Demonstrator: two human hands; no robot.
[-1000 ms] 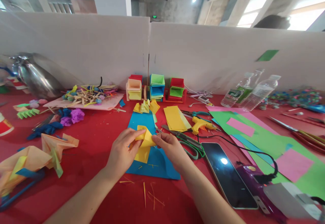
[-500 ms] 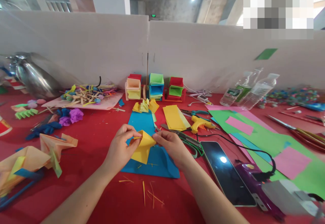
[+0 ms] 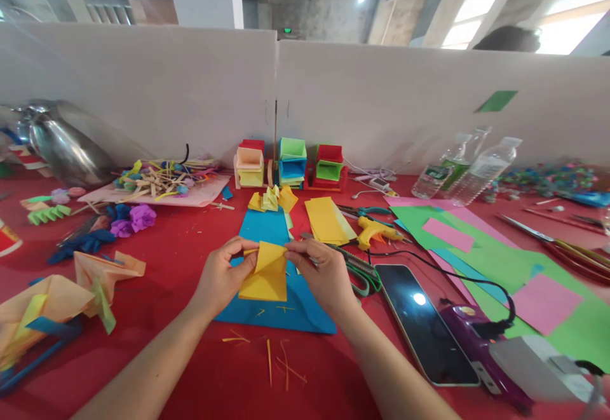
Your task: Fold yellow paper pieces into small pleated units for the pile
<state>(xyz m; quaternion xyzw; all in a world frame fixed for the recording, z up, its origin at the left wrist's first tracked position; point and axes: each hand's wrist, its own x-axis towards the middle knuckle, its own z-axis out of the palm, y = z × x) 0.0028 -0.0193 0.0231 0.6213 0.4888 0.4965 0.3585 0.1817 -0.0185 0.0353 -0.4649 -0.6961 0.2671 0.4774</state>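
Note:
A small folded piece of yellow paper is held between my two hands, over a blue sheet of paper. My left hand pinches its left upper side with thumb and fingers. At its upper right edge, my right hand grips it the same way. Thin yellow paper scraps lie on the blue sheet just below. Behind the hands, small folded yellow pieces rest at the sheet's far end. A stack of yellow paper sits beyond my right hand.
Close to my right hand are green-handled scissors, a yellow glue gun and a phone. Folded paper boxes stand by the partition. Peach paper shapes lie left; plastic bottles and green paper are at right.
The yellow paper has turned from a tilted position to a flatter, squarer one facing me. My left hand has shifted slightly left and my right fingers have changed their hold at its edge.

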